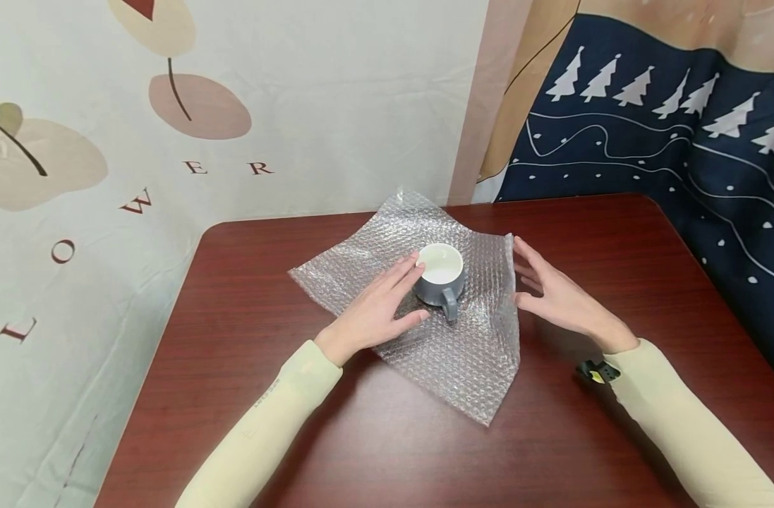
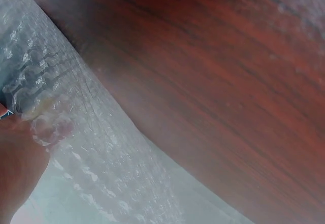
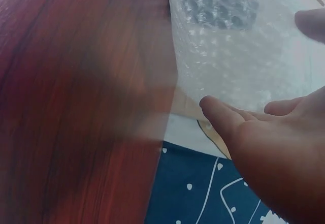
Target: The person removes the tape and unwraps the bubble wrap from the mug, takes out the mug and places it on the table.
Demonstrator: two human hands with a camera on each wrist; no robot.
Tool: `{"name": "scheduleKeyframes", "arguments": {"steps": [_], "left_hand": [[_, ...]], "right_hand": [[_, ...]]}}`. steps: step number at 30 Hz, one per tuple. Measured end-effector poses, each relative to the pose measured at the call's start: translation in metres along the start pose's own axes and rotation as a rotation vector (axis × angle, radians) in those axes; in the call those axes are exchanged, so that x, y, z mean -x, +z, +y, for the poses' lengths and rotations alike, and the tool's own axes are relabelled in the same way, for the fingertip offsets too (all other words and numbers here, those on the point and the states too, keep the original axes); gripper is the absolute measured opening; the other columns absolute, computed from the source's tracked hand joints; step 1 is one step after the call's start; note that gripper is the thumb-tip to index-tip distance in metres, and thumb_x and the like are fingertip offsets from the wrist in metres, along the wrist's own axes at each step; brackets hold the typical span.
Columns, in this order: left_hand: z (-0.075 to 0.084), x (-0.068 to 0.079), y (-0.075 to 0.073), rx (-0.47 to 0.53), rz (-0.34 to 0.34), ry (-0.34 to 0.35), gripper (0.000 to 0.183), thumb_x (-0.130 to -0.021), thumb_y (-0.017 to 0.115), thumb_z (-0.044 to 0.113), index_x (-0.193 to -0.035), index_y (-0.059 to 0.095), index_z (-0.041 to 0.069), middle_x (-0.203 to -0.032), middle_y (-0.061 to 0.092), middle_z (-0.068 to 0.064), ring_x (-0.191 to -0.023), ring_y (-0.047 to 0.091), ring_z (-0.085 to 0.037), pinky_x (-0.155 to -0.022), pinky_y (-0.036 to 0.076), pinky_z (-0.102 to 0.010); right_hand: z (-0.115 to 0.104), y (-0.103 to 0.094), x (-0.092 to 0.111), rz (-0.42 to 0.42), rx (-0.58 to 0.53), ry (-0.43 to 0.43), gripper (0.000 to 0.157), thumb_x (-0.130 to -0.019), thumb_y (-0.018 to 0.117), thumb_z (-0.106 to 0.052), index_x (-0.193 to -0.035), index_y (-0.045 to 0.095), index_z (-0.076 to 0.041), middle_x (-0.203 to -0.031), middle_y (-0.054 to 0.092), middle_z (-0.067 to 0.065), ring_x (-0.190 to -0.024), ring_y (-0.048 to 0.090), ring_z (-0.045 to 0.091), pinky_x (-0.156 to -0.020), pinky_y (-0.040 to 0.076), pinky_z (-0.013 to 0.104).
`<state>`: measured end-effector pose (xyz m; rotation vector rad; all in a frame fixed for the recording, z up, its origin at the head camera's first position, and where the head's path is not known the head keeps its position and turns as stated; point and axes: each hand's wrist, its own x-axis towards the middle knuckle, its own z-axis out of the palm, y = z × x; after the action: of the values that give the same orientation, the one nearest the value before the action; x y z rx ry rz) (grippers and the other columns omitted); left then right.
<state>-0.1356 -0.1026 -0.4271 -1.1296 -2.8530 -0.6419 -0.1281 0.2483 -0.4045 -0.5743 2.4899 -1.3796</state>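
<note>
A grey mug [image 1: 435, 292] with a white inside stands upright on a sheet of bubble wrap [image 1: 393, 240], its handle facing the near side. My left hand [image 1: 380, 303] lies over the wrap with its fingers extended, fingertips at the mug's left rim and thumb spread apart below the handle's level. At the sheet's right edge, which is lifted and folded up beside the mug, is my right hand [image 1: 561, 296]. Its fingers are stretched out along that edge, and the thumb stands apart from them. In the right wrist view the wrap [image 3: 228, 61] rises in front of the extended fingers.
The dark red wooden table [image 1: 234, 339] has rounded far corners. Behind it hangs a pale cloth [image 1: 348, 106] with leaf shapes and letters, and at the right a navy cloth [image 1: 615, 155] with white trees. A dark band with a yellow patch [image 1: 597, 374] sits at the right cuff.
</note>
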Motion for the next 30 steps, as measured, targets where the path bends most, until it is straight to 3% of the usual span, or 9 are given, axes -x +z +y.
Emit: {"name": "scheduleKeyframes", "arguments": {"steps": [7, 13, 20, 30], "left_hand": [[-0.001, 0.0, 0.002, -0.002, 0.022, 0.027, 0.079, -0.103, 0.057, 0.05, -0.162, 0.033, 0.004, -0.171, 0.021, -0.013, -0.158, 0.017, -0.028, -0.123, 0.026, -0.053], [-0.001, 0.0, 0.002, 0.008, 0.016, 0.017, 0.079, -0.103, 0.057, 0.051, -0.162, 0.031, 0.005, -0.172, 0.019, -0.011, -0.158, 0.016, -0.027, -0.124, 0.026, -0.053], [0.0, 0.0, 0.002, 0.015, 0.02, 0.022, 0.079, -0.103, 0.058, 0.05, -0.162, 0.032, 0.004, -0.172, 0.02, -0.012, -0.158, 0.017, -0.027, -0.123, 0.026, -0.053], [0.0, 0.0, 0.002, 0.021, 0.026, 0.025, 0.078, -0.103, 0.058, 0.049, -0.162, 0.033, 0.004, -0.171, 0.019, -0.012, -0.157, 0.019, -0.029, -0.124, 0.026, -0.053]], "right_hand": [[0.002, -0.005, 0.006, 0.032, 0.001, 0.002, 0.096, -0.095, 0.068, -0.008, -0.168, 0.007, -0.02, -0.17, 0.019, 0.016, -0.148, 0.035, 0.047, -0.114, 0.034, 0.061], [0.003, -0.011, 0.008, 0.056, 0.012, 0.056, 0.093, -0.101, 0.067, -0.015, -0.168, 0.003, -0.018, -0.169, 0.019, 0.021, -0.145, 0.038, 0.049, -0.113, 0.036, 0.061], [0.003, -0.017, 0.007, 0.179, 0.073, 0.134, 0.08, -0.106, 0.059, -0.035, -0.168, 0.012, -0.019, -0.164, 0.03, 0.026, -0.138, 0.047, 0.051, -0.111, 0.036, 0.068], [-0.001, -0.022, -0.003, 0.283, 0.147, 0.136, 0.074, -0.104, 0.06, -0.04, -0.166, 0.025, -0.019, -0.157, 0.042, 0.025, -0.129, 0.056, 0.05, -0.1, 0.048, 0.067]]}}
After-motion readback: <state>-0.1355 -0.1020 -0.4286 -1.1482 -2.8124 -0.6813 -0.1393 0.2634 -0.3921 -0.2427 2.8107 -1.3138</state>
